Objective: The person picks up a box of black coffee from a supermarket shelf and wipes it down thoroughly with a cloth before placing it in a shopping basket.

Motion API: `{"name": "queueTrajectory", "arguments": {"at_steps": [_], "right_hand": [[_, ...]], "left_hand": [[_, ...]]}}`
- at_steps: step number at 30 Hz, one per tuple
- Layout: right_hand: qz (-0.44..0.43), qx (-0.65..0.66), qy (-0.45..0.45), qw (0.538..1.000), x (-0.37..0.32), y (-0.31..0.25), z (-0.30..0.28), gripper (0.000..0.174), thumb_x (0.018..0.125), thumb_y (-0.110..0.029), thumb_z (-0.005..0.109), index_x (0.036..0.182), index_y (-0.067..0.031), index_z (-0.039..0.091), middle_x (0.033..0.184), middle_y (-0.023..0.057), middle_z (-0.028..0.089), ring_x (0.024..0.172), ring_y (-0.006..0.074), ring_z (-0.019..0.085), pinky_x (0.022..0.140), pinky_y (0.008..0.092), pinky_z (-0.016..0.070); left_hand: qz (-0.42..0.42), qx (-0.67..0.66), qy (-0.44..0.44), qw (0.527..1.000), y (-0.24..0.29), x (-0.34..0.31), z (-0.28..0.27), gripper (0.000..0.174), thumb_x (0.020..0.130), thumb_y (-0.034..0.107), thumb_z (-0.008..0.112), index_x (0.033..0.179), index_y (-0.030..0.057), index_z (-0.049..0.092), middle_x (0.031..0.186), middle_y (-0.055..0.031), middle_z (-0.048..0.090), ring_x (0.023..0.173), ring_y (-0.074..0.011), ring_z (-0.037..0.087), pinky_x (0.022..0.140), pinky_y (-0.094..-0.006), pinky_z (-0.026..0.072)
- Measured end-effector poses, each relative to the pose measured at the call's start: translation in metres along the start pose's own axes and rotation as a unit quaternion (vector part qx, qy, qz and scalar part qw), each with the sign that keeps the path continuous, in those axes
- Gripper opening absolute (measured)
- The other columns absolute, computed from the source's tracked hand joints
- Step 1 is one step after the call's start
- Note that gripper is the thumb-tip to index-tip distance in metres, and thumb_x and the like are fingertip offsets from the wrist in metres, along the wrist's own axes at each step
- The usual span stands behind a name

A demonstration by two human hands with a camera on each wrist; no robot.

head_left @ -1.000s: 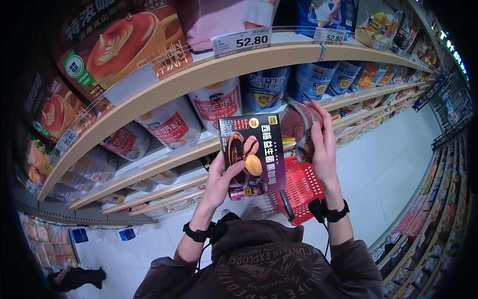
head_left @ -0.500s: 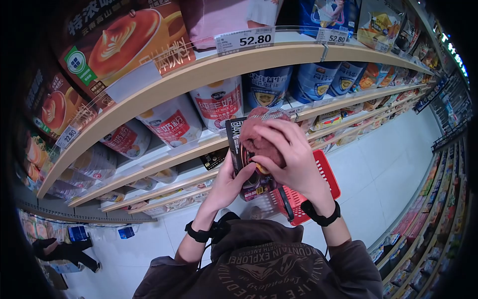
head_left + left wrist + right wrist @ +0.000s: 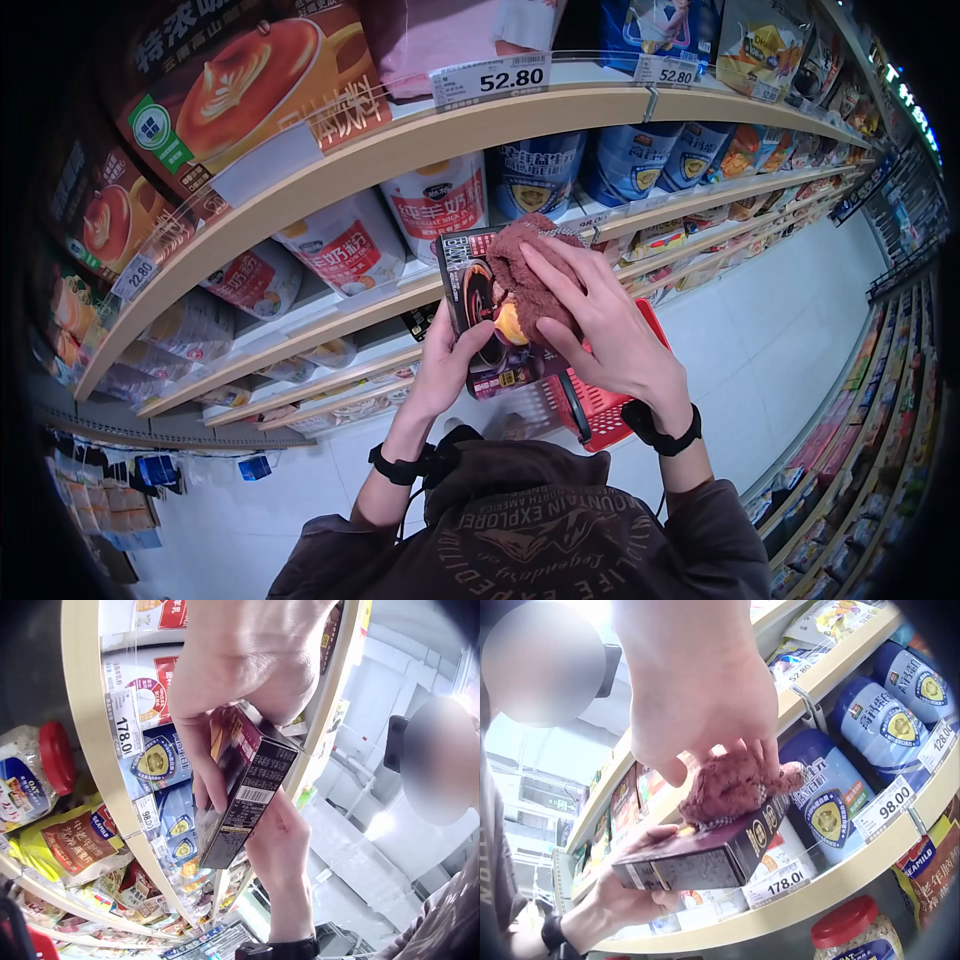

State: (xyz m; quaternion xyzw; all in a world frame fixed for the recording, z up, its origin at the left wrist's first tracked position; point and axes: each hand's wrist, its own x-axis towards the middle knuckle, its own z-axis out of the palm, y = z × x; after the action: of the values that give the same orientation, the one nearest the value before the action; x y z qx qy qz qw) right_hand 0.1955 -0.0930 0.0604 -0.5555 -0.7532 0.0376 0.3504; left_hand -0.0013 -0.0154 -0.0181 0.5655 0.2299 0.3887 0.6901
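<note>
My left hand [image 3: 438, 365] grips a dark black-and-purple coffee box [image 3: 480, 380] by its left edge, with the thumb on the printed front. Bunched in my right hand [image 3: 625, 340] is a reddish-brown cloth [image 3: 530, 285], pressed against the right part of that front and hiding much of the print. In the right wrist view the cloth [image 3: 724, 787] lies on the broad face of the tilted box [image 3: 694, 866], fingertips dug into its folds. The left wrist view shows the narrow side of the box [image 3: 247, 791] with a barcode.
A shelf edge [image 3: 420, 130] with price tags curves across just ahead. White-and-red milk powder cans [image 3: 345, 245] and blue cans [image 3: 535, 175] stand on the tier below it. A red basket [image 3: 605, 415] is beneath my right arm, beside the tiled floor [image 3: 760, 310].
My right hand has brought the cloth from beside the box onto its front, then shifted slightly on it. The box has tilted and turned back a little in my left hand.
</note>
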Motion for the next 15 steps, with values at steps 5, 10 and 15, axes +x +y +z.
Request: {"name": "queueTrajectory", "arguments": {"at_steps": [5,10,15], "right_hand": [[-0.022,0.032,-0.037,0.999,-0.002,0.015,-0.006,0.065,0.082,-0.007,0.067,0.143,-0.0164,0.045,0.143,0.0180,0.041,0.126,0.0378,0.046,0.104,0.0449,0.0420],[-0.010,0.018,0.034,0.999,0.003,0.021,0.010,0.067,0.080,-0.008,0.069,0.142,-0.0172,0.047,0.133,0.0180,0.047,0.120,0.0378,0.050,0.099,0.0443,0.0455],[-0.048,0.046,0.046,0.997,0.008,0.003,0.021,0.070,0.075,-0.010,0.075,0.140,-0.0152,0.050,0.128,0.0172,0.049,0.114,0.0372,0.053,0.094,0.0432,0.0475]], "left_hand": [[-0.016,0.001,-0.029,0.999,0.006,0.000,0.002,0.051,0.098,0.006,0.052,0.144,0.0006,0.031,0.131,-0.0073,0.053,0.117,-0.0115,0.051,0.101,-0.0295,0.0414],[-0.046,0.072,-0.054,0.995,0.006,0.001,0.011,0.056,0.097,0.003,0.053,0.147,0.0023,0.027,0.133,-0.0091,0.051,0.116,-0.0124,0.052,0.098,-0.0307,0.0450],[-0.034,0.094,-0.053,0.994,-0.005,-0.002,0.006,0.061,0.096,0.003,0.052,0.150,0.0031,0.022,0.138,-0.0098,0.047,0.122,-0.0146,0.048,0.103,-0.0321,0.0414]]}}
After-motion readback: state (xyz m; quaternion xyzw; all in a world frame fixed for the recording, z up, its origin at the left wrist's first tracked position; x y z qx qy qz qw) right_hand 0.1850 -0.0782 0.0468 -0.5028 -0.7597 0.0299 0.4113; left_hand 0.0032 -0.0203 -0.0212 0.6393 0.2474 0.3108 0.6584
